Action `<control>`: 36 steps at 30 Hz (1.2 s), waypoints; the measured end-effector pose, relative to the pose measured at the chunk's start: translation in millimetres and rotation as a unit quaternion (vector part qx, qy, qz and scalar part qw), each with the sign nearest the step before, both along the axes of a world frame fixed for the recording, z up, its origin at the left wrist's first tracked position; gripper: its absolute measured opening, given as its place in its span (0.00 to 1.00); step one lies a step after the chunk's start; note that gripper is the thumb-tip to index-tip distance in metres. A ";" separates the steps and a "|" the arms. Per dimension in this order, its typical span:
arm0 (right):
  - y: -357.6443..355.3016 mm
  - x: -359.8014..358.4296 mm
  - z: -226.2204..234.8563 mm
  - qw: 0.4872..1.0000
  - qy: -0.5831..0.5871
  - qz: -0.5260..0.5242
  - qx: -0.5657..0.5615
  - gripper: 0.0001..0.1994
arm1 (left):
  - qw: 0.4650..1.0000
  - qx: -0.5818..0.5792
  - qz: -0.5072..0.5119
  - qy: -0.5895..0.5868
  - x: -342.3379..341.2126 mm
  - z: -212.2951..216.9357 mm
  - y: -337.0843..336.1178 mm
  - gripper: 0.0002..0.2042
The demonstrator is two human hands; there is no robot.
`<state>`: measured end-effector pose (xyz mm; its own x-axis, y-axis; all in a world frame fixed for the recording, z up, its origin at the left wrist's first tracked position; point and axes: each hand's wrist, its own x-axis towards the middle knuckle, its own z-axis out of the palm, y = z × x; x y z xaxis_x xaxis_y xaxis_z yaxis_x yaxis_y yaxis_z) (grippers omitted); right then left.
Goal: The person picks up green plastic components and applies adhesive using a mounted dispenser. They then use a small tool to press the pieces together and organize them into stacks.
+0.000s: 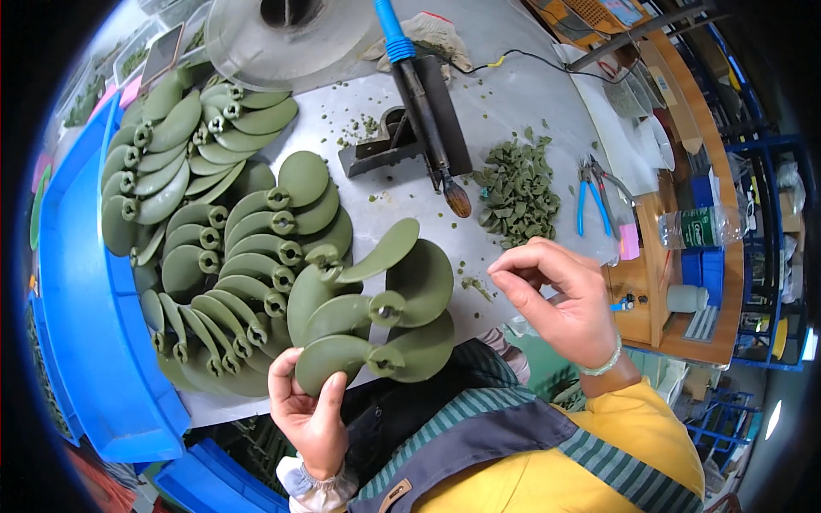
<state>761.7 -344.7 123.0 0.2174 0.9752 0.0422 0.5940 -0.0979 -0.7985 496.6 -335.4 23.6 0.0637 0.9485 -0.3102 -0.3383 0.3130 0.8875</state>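
Where the grey worktable [522, 94] meets the person's body, the left hand [312, 415] rises from the lower edge and grips a matte olive-green plastic propeller [363, 355] by one smooth, rounded blade, thumb on top and fingers curled behind. The propeller sits at the table's near edge, its small ringed hub between two curved blades. More propellers [376, 295] of the same kind lie touching it just behind. Further left, stacked propellers [205, 197] overlap like scales in rows, running to the rim of a blue plastic bin [81, 282] whose far side is cut off by the dark border of the view.

The right hand [560, 299] hovers above the table edge, fingers drawn together with thumb and forefinger pinched; whether anything small is between them is too hard to make out. A pale beaded bracelet [603, 363] circles the wrist above a yellow sleeve.

At the centre stands a soldering iron [423, 103] with a blue ribbed handle and dark shaft, resting on a black metal stand [385, 145]. Beside it is a heap of green plastic trimmings [517, 192], rough and crumbly, with loose crumbs scattered about. Blue-handled pliers [590, 201] lie to the right. A round translucent container [291, 38] is cut off at the top.
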 end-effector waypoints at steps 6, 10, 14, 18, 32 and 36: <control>-10.6 -0.5 -11.0 0.971 0.187 -0.053 -0.138 0.10 | 0.999 0.031 0.013 -0.031 -8.5 -3.2 -11.2 0.25; -11.8 -1.4 -22.9 0.917 0.339 -0.031 -0.208 0.10 | 0.997 0.065 -0.007 -0.035 -12.4 -2.8 -13.6 0.24; -12.6 4.9 -29.5 0.882 0.424 0.012 -0.206 0.08 | 0.995 0.099 -0.018 0.003 -18.5 -4.7 -14.6 0.24; -13.6 4.5 -30.9 0.844 0.484 0.022 -0.231 0.09 | 0.993 0.117 -0.027 0.019 -31.0 -6.9 -12.9 0.24; -16.9 0.7 -40.5 0.814 0.527 0.023 -0.241 0.10 | 0.992 0.122 -0.034 0.016 -40.1 -5.9 -9.7 0.23; -13.7 -7.9 -43.4 0.851 0.498 -0.007 -0.168 0.10 | 0.990 0.130 -0.037 0.027 -47.8 -4.1 -7.6 0.24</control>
<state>753.8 -358.4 79.6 -0.0064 0.8928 -0.4504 -0.3639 -0.4216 -0.8305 448.7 -342.9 19.5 0.1260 0.9901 -0.0613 -0.2734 0.0941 0.9573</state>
